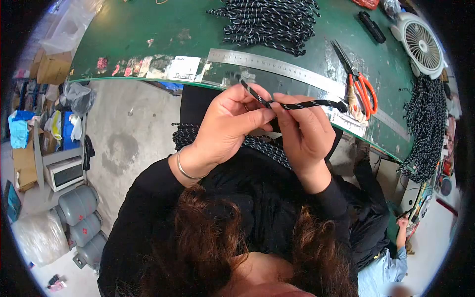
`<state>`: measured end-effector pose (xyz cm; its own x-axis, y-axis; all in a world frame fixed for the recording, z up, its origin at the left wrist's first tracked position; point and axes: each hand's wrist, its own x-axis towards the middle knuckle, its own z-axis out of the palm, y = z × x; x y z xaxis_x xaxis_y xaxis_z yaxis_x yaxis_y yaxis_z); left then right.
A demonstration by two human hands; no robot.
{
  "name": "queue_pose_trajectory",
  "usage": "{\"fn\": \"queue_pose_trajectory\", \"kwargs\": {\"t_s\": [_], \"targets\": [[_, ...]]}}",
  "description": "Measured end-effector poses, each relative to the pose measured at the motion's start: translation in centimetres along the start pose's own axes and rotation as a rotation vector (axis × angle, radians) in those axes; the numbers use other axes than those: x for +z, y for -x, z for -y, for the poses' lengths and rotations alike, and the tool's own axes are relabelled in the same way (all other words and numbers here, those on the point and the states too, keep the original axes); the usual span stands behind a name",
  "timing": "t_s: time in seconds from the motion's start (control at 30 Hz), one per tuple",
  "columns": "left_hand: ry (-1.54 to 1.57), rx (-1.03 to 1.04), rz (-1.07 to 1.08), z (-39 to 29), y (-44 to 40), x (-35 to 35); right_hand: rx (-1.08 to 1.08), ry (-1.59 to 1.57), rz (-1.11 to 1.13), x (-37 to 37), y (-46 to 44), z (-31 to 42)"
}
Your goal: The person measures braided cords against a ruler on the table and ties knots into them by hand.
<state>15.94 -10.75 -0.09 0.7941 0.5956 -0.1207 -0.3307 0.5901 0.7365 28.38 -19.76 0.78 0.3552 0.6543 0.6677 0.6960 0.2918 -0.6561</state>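
Observation:
Both my hands meet over the front edge of the green table, pinching one black cord with white flecks (309, 104). My left hand (230, 121), with a bangle at its wrist, grips the cord near its left end, which sticks up past the fingers. My right hand (307, 126) holds it just right of there, and the cord runs on right to a dark knotted end. The fingertips of both hands nearly touch where the cord bends. More flecked cords (269, 148) lie across my lap, partly hidden under my hands.
On the green table (188, 24) lie a pile of cords (269, 24), a steel ruler (277, 68), orange-handled scissors (365, 94) and a black object (372, 27). A white fan (420, 44) and hanging cords (428, 123) are at right. A co-worker (386, 267) is at lower right.

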Motion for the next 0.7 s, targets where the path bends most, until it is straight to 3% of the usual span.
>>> {"fn": "queue_pose_trajectory", "kwargs": {"t_s": [0.07,0.2,0.23,0.37,0.57,0.7], "targets": [[0.028,0.002,0.006,0.0,0.0,0.1,0.003,0.015,0.003,-0.2,-0.2,0.2],[0.052,-0.105,-0.008,-0.7,-0.4,-0.2,0.763,-0.868,-0.374,-0.9,-1.4,0.8],[0.052,-0.105,-0.007,-0.9,-0.5,-0.2,0.763,-0.868,-0.375,-1.3,-1.7,0.9],[0.154,-0.194,-0.025,-1.5,-0.3,-0.7,0.734,-0.669,0.085,-4.3,-2.3,0.9],[0.16,-0.233,0.089,-1.8,-0.2,-1.3,0.657,-0.437,0.388,-4.5,-3.3,1.2],[0.036,-0.296,0.149,-2.5,0.0,-1.1,0.955,-0.559,0.559,-5.2,-4.3,0.6]]}}
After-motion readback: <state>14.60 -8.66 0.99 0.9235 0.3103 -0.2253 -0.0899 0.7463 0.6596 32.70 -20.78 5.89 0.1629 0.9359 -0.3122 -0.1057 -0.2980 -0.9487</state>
